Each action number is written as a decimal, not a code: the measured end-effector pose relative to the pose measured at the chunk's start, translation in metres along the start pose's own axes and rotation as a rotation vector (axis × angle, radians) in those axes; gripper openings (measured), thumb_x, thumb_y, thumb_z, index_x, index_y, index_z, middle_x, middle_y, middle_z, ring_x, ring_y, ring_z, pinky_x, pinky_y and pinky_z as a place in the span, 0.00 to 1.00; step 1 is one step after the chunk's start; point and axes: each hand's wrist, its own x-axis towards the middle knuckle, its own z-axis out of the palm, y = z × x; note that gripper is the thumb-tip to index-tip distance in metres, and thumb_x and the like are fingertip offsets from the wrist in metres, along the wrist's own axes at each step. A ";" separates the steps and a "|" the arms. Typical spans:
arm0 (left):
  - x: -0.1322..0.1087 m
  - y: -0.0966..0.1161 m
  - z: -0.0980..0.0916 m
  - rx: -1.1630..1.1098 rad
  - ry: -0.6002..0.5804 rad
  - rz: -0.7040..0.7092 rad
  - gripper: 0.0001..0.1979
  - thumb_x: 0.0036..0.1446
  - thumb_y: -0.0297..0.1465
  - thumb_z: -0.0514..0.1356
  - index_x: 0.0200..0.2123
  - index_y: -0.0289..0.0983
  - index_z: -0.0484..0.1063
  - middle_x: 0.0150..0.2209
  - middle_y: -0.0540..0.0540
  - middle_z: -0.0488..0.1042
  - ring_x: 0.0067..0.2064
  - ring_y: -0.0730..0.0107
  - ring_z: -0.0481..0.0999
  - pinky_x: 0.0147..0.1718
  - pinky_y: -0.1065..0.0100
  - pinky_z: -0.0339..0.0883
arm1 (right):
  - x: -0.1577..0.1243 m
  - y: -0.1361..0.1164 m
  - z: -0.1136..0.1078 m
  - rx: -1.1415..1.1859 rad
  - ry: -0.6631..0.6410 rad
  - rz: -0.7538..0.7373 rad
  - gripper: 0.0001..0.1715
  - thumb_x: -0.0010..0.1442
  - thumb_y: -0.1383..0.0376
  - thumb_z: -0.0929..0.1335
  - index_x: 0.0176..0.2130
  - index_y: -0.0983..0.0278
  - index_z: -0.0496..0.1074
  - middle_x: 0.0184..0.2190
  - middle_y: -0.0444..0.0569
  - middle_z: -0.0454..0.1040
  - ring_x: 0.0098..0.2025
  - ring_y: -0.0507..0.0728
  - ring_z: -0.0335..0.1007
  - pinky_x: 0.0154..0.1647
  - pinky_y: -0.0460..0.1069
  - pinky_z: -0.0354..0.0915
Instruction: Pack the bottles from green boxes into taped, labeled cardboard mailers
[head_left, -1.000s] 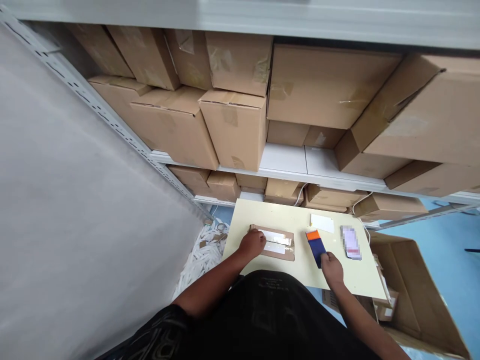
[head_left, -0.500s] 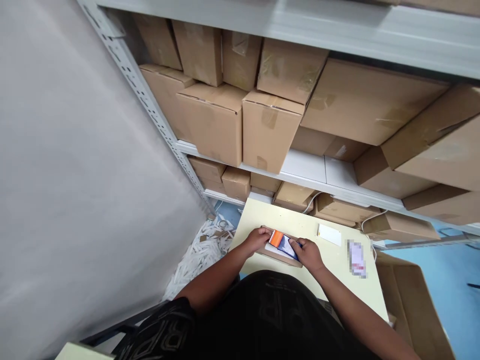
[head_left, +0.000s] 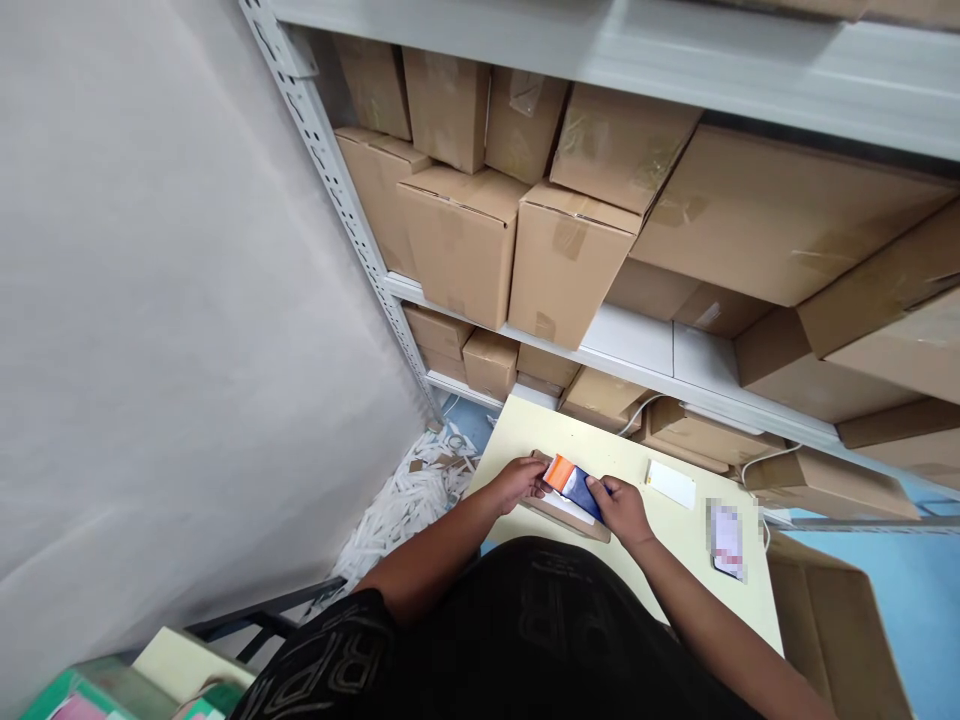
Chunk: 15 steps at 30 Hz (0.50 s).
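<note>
A flat orange-and-dark-blue packet (head_left: 579, 490) is held tilted over a shallow open cardboard box (head_left: 574, 527) on the pale yellow table (head_left: 491, 455). My right hand (head_left: 624, 510) grips its blue end, thumb on top. At the orange end, the curled fingers of my left hand (head_left: 523, 482) pinch the packet's edge and are partly hidden behind it. Something white shows inside the cardboard box under the packet. To the right of my right hand lies a small white box (head_left: 672, 484).
Beyond the table, a metal shelf (head_left: 637, 343) carries several cardboard boxes (head_left: 457, 245). A blurred-out phone-like object (head_left: 726, 540) lies at the table's right. A large open carton (head_left: 832, 620) stands beside the table. White scraps (head_left: 397, 515) cover the floor at left, along a grey wall (head_left: 172, 300).
The packet has been lifted a little and its angle has changed, with both hands staying at its ends. My view has shifted left, showing green items at the lower left.
</note>
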 end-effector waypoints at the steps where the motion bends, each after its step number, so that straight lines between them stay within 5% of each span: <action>1: 0.000 0.000 0.000 0.011 0.002 0.009 0.24 0.51 0.49 0.68 0.39 0.34 0.76 0.30 0.46 0.77 0.30 0.70 0.76 0.33 0.68 0.68 | 0.000 0.000 -0.001 -0.003 -0.003 0.000 0.38 0.64 0.35 0.61 0.20 0.60 0.60 0.18 0.43 0.64 0.25 0.54 0.62 0.28 0.48 0.54; 8: 0.003 -0.004 -0.010 0.378 0.187 0.122 0.15 0.55 0.42 0.64 0.29 0.36 0.74 0.23 0.50 0.74 0.27 0.69 0.73 0.30 0.68 0.65 | 0.001 -0.002 -0.010 -0.089 -0.118 0.033 0.37 0.64 0.35 0.61 0.20 0.59 0.64 0.17 0.43 0.66 0.25 0.55 0.64 0.29 0.48 0.55; 15: 0.002 -0.003 -0.056 0.769 0.497 0.210 0.13 0.64 0.35 0.54 0.34 0.36 0.77 0.32 0.46 0.80 0.35 0.65 0.79 0.35 0.68 0.67 | 0.003 -0.015 -0.015 -0.352 -0.187 0.057 0.37 0.68 0.38 0.56 0.24 0.59 0.71 0.22 0.48 0.75 0.30 0.58 0.73 0.32 0.48 0.58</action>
